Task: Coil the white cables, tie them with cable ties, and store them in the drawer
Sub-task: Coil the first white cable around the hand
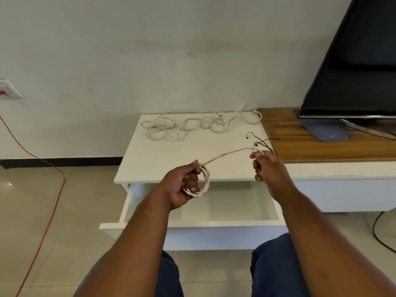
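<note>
While the left hand (186, 185) grips a small coil (202, 182) over the open drawer (231, 207), the white cable's (227, 154) free run slants up-right to the right hand (269, 168), pinched shut on it near the cabinet top's (171, 151) front right corner, nearest for the next wrap.

This looks like a living room in a home. A large flat black television (353, 61) stands on a low media unit with a wood-grain top (321, 138) and white front, set against a plain off-white plastered wall (171, 50). Beside it sits a white cabinet (171, 151). The floor is glossy beige tile (25, 200) with a dark skirting strip (64, 161), and a white wall socket (9, 88) feeds a red cord (49, 211).
</note>
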